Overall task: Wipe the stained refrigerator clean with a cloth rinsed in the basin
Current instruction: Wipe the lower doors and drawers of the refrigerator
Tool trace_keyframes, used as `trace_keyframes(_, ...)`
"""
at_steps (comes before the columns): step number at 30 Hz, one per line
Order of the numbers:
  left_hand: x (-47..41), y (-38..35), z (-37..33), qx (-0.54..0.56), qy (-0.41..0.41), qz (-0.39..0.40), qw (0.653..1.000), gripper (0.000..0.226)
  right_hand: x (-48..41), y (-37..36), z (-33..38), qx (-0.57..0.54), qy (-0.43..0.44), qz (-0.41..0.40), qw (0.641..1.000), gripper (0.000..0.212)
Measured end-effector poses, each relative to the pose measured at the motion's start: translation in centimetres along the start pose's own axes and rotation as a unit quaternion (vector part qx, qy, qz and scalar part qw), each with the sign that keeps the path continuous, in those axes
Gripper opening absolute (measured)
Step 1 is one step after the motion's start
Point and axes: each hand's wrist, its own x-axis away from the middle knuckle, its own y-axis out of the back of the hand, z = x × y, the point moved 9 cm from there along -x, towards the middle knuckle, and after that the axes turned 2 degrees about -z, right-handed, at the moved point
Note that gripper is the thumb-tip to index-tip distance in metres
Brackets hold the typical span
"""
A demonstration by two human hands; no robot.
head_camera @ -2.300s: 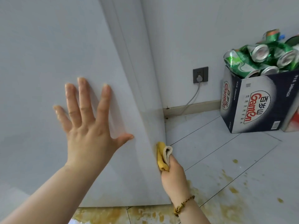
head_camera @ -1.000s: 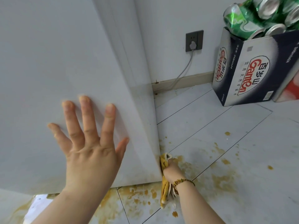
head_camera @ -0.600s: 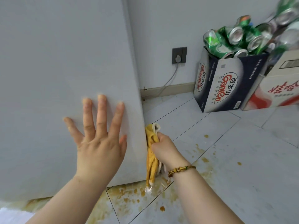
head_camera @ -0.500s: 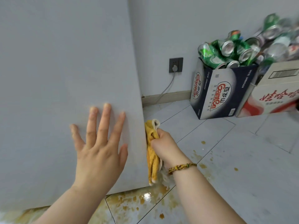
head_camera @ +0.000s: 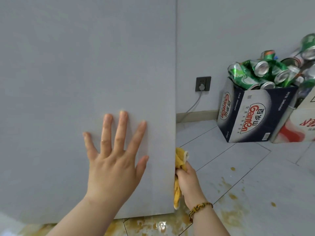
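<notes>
Can-filled box (head_camera: pixel 255 116) nearby, stained floor (head_camera: pixel 255 184), left fingers (head_camera: pixel 121 130) splayed on refrigerator (head_camera: pixel 85 65), right fingers (head_camera: pixel 179 173) gripping cloth (head_camera: pixel 179 158)

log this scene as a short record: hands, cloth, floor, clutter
left hand: flat on fridge front, fingers spread
right hand: grips cloth against fridge's right edge, low down
floor: brown stains near fridge base
box: by wall, full of green cans
socket: on wall, plug in
</notes>
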Motion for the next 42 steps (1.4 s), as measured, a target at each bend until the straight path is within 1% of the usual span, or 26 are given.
trace_keyframes(4, 0.2, 0.1, 0.2, 0.018, 0.008, 0.026, 0.999, 0.068, 2.3, 1.7, -0.1, 0.011, 0.007, -0.017, 1.0, 0.033)
trace_keyframes(7, 0.1, 2.1, 0.4, 0.104, 0.036, 0.002, 0.994, 0.067, 5.3, 4.0, 2.6, -0.031, 0.036, -0.012, 0.999, 0.029)
trace_keyframes(8, 0.1, 3.0, 0.8, 0.159, 0.061, -0.006, 0.985, 0.066, 6.3, 4.2, 4.2, -0.054, 0.061, 0.004, 0.997, 0.027)
trace_keyframes(10, 0.6, 4.1, 1.8, 0.261, 0.113, -0.017, 0.959, 0.065, 8.6, 3.7, 8.5, -0.046, 0.147, 0.058, 0.986, 0.017)
trace_keyframes(11, 1.3, 4.5, 2.2, 0.286, 0.127, -0.022, 0.95, 0.064, 9.9, 3.0, 10.9, -0.022, 0.194, 0.085, 0.977, 0.018)
trace_keyframes(13, 2.3, 4.7, 2.8, 0.289, 0.128, -0.027, 0.948, 0.065, 11.5, 1.8, 14.8, 0.031, 0.286, 0.111, 0.951, 0.02)
trace_keyframes(15, 2.8, 5.4, 4.6, 0.275, 0.149, -0.044, 0.949, 0.064, 12.7, 1.2, 18.3, 0.08, 0.353, 0.08, 0.929, 0.019)
trace_keyframes(17, 3.0, 6.1, 7.2, 0.262, 0.215, -0.062, 0.939, 0.064, 12.9, 1.3, 21.3, 0.106, 0.406, -0.001, 0.908, 0.025)
trace_keyframes(18, 3.0, 6.6, 8.7, 0.261, 0.252, -0.072, 0.929, 0.067, 13.4, 1.2, 23.4, 0.128, 0.454, -0.056, 0.88, 0.032)
trace_keyframes(19, 2.9, 6.9, 10.1, 0.261, 0.276, -0.079, 0.922, 0.071, 14.2, 1.1, 25.7, 0.158, 0.518, -0.12, 0.832, 0.033)
trace_keyframes(22, 2.1, 7.7, 12.7, 0.248, 0.286, -0.087, 0.921, 0.076, 16.6, 0.3, 29.3, 0.25, 0.681, -0.286, 0.626, 0.032)
trace_keyframes(23, 1.8, 8.0, 13.7, 0.235, 0.284, -0.094, 0.925, 0.075, 17.1, -0.4, 29.7, 0.27, 0.704, -0.319, 0.574, 0.032)
trace_keyframes(24, 1.7, 8.0, 14.3, 0.234, 0.295, -0.091, 0.922, 0.075, 17.1, -0.6, 29.5, 0.28, 0.71, -0.347, 0.545, 0.03)
trace_keyframes(26, 1.9, 7.5, 16.0, 0.241, 0.329, -0.079, 0.91, 0.074, 17.3, -1.7, 28.8, 0.27, 0.698, -0.388, 0.538, 0.026)
trace_keyframes(28, 1.5, 7.2, 16.3, 0.237, 0.326, -0.066, 0.913, 0.075, 17.1, -3.1, 27.6, 0.241, 0.686, -0.401, 0.557, 0.024)
trace_keyframes(30, 1.1, 6.7, 15.9, 0.248, 0.307, -0.056, 0.917, 0.076, 16.1, -5.7, 25.7, 0.244, 0.684, -0.354, 0.589, 0.031)
trace_keyframes(31, 1.1, 6.5, 15.8, 0.257, 0.296, -0.056, 0.918, 0.075, 15.5, -7.8, 24.4, 0.268, 0.692, -0.31, 0.595, 0.037)
trace_keyframes(32, 1.1, 6.4, 15.6, 0.264, 0.286, -0.059, 0.919, 0.073, 15.1, -9.9, 22.6, 0.31, 0.703, -0.267, 0.581, 0.044)
trace_keyframes(33, 1.1, 6.5, 15.7, 0.272, 0.278, -0.067, 0.919, 0.071, 14.8, -12.3, 20.6, 0.367, 0.715, -0.235, 0.546, 0.051)
trace_keyframes(35, 1.3, 6.4, 16.2, 0.278, 0.267, -0.069, 0.92, 0.069, 14.0, -15.3, 16.8, 0.482, 0.728, -0.214, 0.439, 0.058)
trace_keyframes(36, 1.4, 6.3, 16.6, 0.271, 0.254, -0.061, 0.926, 0.069, 13.7, -15.9, 15.9, 0.513, 0.733, -0.212, 0.393, 0.056)
trace_keyframes(38, 1.5, 6.2, 17.0, 0.249, 0.209, -0.047, 0.944, 0.067, 13.9, -15.9, 16.3, 0.539, 0.748, -0.207, 0.326, 0.045)
trace_keyframes(39, 1.9, 6.3, 17.4, 0.241, 0.194, -0.046, 0.95, 0.065, 14.3, -15.5, 17.6, 0.544, 0.754, -0.209, 0.303, 0.043)
trace_keyframes(40, 2.1, 6.3, 17.6, 0.242, 0.185, -0.044, 0.951, 0.063, 14.9, -14.6, 19.7, 0.538, 0.756, -0.226, 0.298, 0.044)
trace_keyframes(41, 2.2, 6.4, 18.0, 0.245, 0.179, -0.047, 0.952, 0.06, 15.7, -13.6, 22.8, 0.519, 0.755, -0.26, 0.305, 0.048)
trace_keyframes(42, 2.2, 6.3, 18.0, 0.248, 0.172, -0.052, 0.952, 0.056, 16.5, -12.0, 26.1, 0.487, 0.747, -0.303, 0.335, 0.053)
